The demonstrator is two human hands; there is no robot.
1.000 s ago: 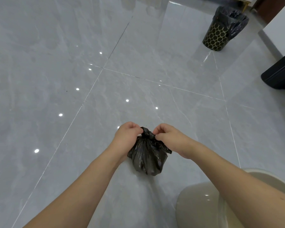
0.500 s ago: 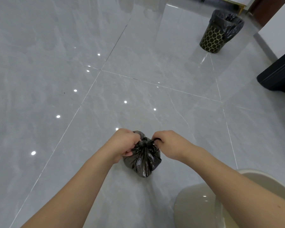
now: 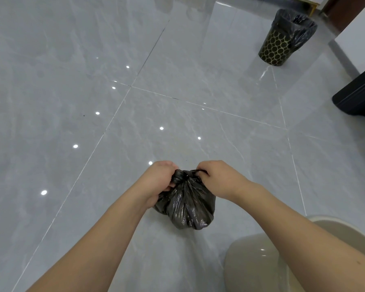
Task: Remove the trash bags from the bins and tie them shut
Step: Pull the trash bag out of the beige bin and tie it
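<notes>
A small black trash bag (image 3: 188, 205) sits on the grey tiled floor in front of me, its top gathered into a knot. My left hand (image 3: 159, 180) grips the left side of the knot, fingers closed on the plastic. My right hand (image 3: 217, 178) pinches a strand of the bag at the right of the knot. A black bin with a gold honeycomb pattern (image 3: 279, 46) stands at the far right, lined with another black trash bag (image 3: 295, 21) folded over its rim.
A beige round bin (image 3: 251, 262) lies at the lower right, partly under my right forearm. A dark piece of furniture (image 3: 358, 98) stands at the right edge. A white wall (image 3: 362, 32) runs behind it. Glossy floor tiles stretch left and ahead.
Both hands stay on the bag's top and have drawn the gathered ends tighter into a knot. The bag now looks rounder and sits lower in view. My head shifted slightly.
</notes>
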